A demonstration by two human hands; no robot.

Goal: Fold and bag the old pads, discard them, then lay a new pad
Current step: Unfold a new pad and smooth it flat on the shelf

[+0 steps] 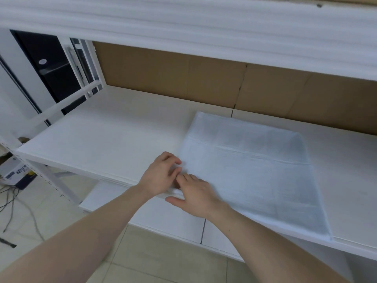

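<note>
Head view: you look down over both bare forearms at a white shelf unit.
Pad: a pale blue, rectangular absorbent pad [255, 172] lies spread flat on the right half of the white middle shelf board [98, 139], with fold creases showing across it and its near right corner reaching the shelf's front edge.
Your left hand [161, 174]: it sits at the pad's near left corner with the fingers curled inward; they seem to pinch the pad's white edge, though the grip itself is partly hidden.
Your right hand [195, 195]: it lies palm down on the same corner, fingers bent, fingertips meeting those of your left hand, thumb stretched out to the left over the shelf's front edge. You cannot tell for certain whether it grips the pad or only presses on it.
Behind the shelf: a brown cardboard sheet [204, 78] stands as a back wall.
Above: layered white foam sheeting [183, 23] covers the upper shelf.
Below: a lower white shelf board [173, 217] and a pale tiled floor [163, 260].
Far left: a cardboard beer box [18, 172] and loose cables [12, 203] rest on the floor.
</note>
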